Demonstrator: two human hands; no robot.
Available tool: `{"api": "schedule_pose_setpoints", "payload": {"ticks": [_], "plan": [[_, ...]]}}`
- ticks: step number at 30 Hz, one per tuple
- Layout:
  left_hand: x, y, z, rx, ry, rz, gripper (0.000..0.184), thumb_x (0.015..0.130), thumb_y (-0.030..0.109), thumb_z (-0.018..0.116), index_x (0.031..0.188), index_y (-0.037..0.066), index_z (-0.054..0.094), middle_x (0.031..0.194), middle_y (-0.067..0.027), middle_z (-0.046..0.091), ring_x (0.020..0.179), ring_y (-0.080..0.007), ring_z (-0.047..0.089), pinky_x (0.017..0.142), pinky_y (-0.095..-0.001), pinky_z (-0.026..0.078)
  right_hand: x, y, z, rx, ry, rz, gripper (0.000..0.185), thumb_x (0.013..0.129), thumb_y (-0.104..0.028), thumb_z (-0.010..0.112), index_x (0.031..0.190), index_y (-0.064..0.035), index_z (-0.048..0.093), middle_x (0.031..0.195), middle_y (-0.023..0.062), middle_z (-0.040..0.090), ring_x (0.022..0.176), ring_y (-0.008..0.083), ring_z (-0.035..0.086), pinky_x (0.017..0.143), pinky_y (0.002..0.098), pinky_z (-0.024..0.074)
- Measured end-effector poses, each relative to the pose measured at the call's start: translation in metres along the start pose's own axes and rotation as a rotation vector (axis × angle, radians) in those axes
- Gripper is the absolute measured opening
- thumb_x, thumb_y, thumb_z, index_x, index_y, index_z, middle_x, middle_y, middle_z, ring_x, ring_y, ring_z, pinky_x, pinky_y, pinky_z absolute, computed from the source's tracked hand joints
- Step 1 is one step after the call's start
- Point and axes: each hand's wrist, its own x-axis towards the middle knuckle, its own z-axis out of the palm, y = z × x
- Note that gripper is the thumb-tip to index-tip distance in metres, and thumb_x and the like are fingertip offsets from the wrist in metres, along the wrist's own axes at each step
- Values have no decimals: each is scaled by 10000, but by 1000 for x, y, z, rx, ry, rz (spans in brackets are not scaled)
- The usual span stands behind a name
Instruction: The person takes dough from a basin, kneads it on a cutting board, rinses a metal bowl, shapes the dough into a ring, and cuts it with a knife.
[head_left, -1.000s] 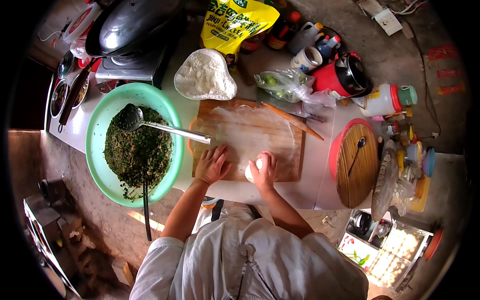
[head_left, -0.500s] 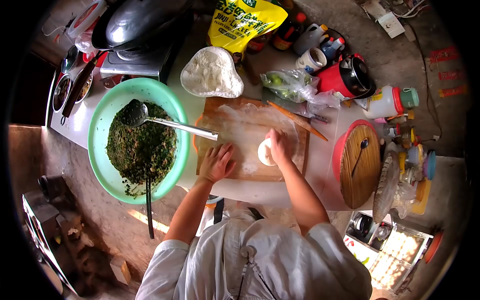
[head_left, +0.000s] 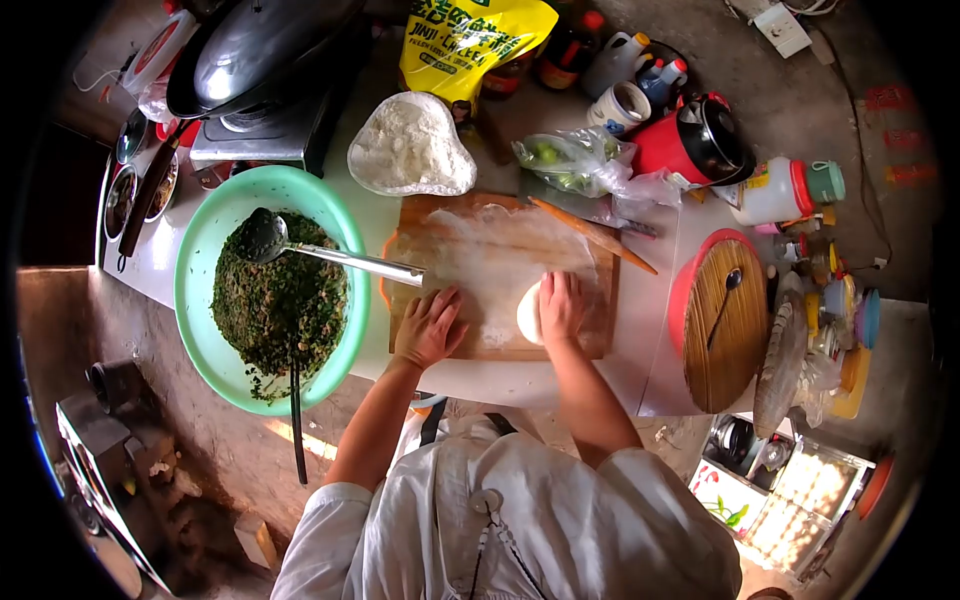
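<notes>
On the floured wooden board (head_left: 480,265), my right hand (head_left: 560,305) curves over the right side of a smooth white lump of dough (head_left: 529,316). Its fingers are close together and point away from me; the dough's covered side is hidden. My left hand (head_left: 430,325) rests flat at the board's left front, fingers spread, holding nothing. Just beyond it ends the metal handle of a ladle (head_left: 265,236), whose bowl lies on chopped green filling (head_left: 275,300) in a mint-green basin (head_left: 190,330). A wooden rolling pin (head_left: 595,236) lies across the board's back right corner.
Behind the board stand a bowl of flour (head_left: 412,145), a yellow bag (head_left: 470,45) and a plastic bag of green produce (head_left: 575,160). Dark chopsticks (head_left: 297,420) jut over the basin's front. A red basin (head_left: 678,300) with a slatted lid (head_left: 722,330) stands right.
My right hand has gone from gripping the dough's upper right to lying over its right side, fingers straighter. The left hand stays flat. The whole view has shifted slightly.
</notes>
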Motion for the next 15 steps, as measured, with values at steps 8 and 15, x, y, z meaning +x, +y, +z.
{"api": "schedule_pose_setpoints", "payload": {"ticks": [8,15], "plan": [[-3,-1,0,-1,9,-5,472,718,269,621,1126,65,500,1216,-75,452,1075,-246,457,866,-376,361,53,0,-15,138,-27,-82,366,903,-313,391,689,-46,522,718,139,588,688,336,546,673,433,432],[-2,-2,1,-3,5,2,475,712,270,624,1122,66,496,1212,-75,454,1067,-248,459,856,-376,362,-20,-16,-23,481,195,-72,178,839,-213,514,782,-50,557,816,126,545,866,289,493,775,384,384]]}}
